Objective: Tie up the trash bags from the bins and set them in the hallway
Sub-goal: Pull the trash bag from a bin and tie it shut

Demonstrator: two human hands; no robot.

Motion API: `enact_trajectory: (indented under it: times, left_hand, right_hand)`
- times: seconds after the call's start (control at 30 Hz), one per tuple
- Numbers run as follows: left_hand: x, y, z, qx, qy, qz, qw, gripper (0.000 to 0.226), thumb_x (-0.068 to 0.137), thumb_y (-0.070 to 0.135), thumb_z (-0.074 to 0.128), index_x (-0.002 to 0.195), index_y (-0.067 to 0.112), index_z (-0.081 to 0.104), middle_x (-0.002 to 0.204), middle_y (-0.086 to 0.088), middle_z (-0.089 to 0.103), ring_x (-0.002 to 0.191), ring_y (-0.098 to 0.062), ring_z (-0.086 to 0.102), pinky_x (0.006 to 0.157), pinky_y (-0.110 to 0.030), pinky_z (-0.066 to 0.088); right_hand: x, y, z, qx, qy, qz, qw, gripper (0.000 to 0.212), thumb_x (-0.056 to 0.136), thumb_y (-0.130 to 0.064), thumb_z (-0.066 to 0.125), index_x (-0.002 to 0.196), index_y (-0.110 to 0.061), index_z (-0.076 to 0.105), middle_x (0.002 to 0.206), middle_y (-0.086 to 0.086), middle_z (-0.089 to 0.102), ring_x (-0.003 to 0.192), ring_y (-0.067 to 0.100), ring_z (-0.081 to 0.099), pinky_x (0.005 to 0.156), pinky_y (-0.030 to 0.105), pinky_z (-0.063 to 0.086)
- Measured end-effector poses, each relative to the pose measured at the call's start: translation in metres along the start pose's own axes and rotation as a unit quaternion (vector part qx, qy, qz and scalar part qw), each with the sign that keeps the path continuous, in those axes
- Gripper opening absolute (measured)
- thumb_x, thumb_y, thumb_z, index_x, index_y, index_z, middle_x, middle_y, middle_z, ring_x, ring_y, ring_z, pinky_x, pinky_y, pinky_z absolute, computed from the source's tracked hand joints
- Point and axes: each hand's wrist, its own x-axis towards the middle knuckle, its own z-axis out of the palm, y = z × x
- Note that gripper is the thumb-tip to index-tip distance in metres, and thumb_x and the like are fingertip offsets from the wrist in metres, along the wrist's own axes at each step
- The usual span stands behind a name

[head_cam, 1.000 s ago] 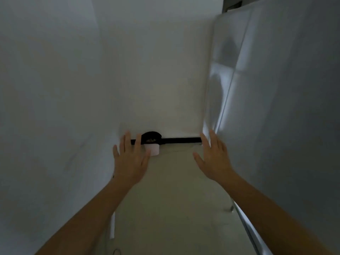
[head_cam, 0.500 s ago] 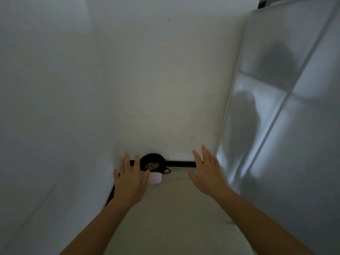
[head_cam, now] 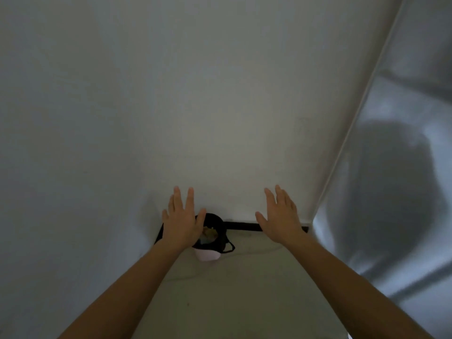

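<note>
Closer now than a moment ago, I see both hands reach out flat and empty, fingers spread: left hand (head_cam: 182,222) overlapping the black trash bag (head_cam: 215,237) lining the small pink bin (head_cam: 208,255) in the floor corner, right hand (head_cam: 278,220) well apart.

A narrow, dim passage ends at a plain white end wall (head_cam: 220,106). Along the foot of that wall runs a black baseboard (head_cam: 241,226), where it meets a pale beige floor (head_cam: 232,289). Left of the end wall, a white side wall (head_cam: 61,155) meets it at a corner. Right of the end wall stands a tall glossy grey panel (head_cam: 391,192), its thin pale edge slanting up from the baseboard; soft highlights and a large dark shadow lie on its surface. Light is low and even.
</note>
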Motion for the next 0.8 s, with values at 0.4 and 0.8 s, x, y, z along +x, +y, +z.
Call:
enact_trajectory:
  times: [0.4, 0.8]
  left_hand:
    - [0.182, -0.083, 0.067, -0.022, -0.095, -0.109, 0.989, 0.073, 0.102, 0.050, 0.030, 0.156, 0.024, -0.011, 0.163, -0.016, -0.014, 0.150, -0.036, 0.001, 0.117, -0.057, 0.012]
    - [0.372, -0.220, 0.230, -0.246, -0.284, -0.238, 0.896, 0.089, 0.091, 0.070, 0.035, 0.157, 0.018, 0.006, 0.164, -0.006, 0.014, 0.149, -0.024, 0.019, 0.122, -0.041, 0.014]
  right_hand:
    - [0.243, -0.015, 0.092, -0.019, -0.158, -0.045, 0.986, 0.074, 0.101, -0.047, 0.040, 0.157, -0.015, 0.005, 0.163, 0.016, 0.009, 0.151, 0.032, 0.009, 0.120, 0.045, 0.012]
    - [0.362, -0.019, 0.287, 0.030, -0.282, 0.120, 0.951, 0.069, 0.100, -0.046, 0.044, 0.155, -0.015, 0.017, 0.158, 0.010, 0.027, 0.142, 0.028, 0.031, 0.113, 0.040, 0.032]
